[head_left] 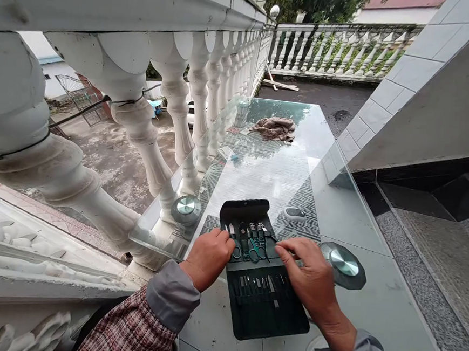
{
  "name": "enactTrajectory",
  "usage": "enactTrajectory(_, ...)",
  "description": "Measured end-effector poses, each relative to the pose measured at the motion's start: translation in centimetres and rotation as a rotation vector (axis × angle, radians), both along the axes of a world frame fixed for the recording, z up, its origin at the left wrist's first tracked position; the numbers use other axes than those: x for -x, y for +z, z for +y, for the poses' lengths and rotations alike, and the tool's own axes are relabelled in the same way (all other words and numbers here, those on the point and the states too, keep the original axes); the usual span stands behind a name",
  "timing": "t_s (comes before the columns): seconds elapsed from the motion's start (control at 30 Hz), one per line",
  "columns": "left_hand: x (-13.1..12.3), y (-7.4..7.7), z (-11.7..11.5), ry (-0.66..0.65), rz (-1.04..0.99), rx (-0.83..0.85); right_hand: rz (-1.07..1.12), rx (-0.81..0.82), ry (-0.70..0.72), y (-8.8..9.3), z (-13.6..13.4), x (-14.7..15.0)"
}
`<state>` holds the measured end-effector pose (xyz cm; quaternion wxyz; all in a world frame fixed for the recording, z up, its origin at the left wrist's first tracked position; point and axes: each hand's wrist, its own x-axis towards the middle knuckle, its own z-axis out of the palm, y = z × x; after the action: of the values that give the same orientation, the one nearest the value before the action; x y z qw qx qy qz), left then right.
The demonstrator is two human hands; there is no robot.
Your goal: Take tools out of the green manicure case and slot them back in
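Note:
An unfolded black manicure case (pixel 267 324) lies in front of me. Its far half carries teal-handled scissors (pixel 256 251), nail clippers (pixel 261 229) and other tools. Several slim metal tools (pixel 258 284) sit in a row of loops in the near half. At the case's left edge, my left hand (pixel 211 255) is closed with its fingers curled around the side, beside the scissors. Across from it, my right hand (pixel 311 279) pinches the right edge with thumb and forefinger. Its other fingers are bent, and its palm overlaps part of the near half.
The case is on a glass table (pixel 377 219) with round metal discs (pixel 186 205) under its top. Farther back are a grey-black computer mouse (pixel 295 214), a small box (pixel 228 153) and a crumpled brown cloth (pixel 274 129). A white balustrade (pixel 171 95) borders the left side.

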<state>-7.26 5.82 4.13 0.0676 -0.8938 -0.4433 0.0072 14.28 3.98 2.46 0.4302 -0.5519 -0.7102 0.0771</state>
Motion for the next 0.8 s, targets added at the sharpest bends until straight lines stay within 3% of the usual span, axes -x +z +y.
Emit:
enactTrajectory(0.23, -0.2, 0.1, -0.1, -0.030, -0.053, -0.083, 0.575, 0.221, -0.330, 0.2, -0.5, -3.7)
enactTrajectory(0.33, -0.5, 0.1, -0.2, -0.045, -0.103, -0.114, 0.573, 0.194, -0.357, -0.2, -1.5, -4.7)
enactTrajectory(0.43, -0.7, 0.1, -0.1, -0.050, -0.146, -0.129, 0.195, -0.016, -0.197, -0.8, -3.3, -4.6)
enactTrajectory(0.5, -0.8, 0.1, -0.1, -0.049, -0.158, -0.138, -0.084, -0.192, 0.066, -1.3, -4.7, -3.9)
enactTrajectory(0.6, -0.9, -0.1, 0.0, -0.064, -0.158, -0.143, -0.380, -0.288, 0.367, -2.0, -6.1, -2.4)
enactTrajectory(0.8, -1.1, -0.4, 0.1, -0.064, -0.154, -0.133, -0.334, -0.236, 0.407, -1.6, -5.8, -0.3)
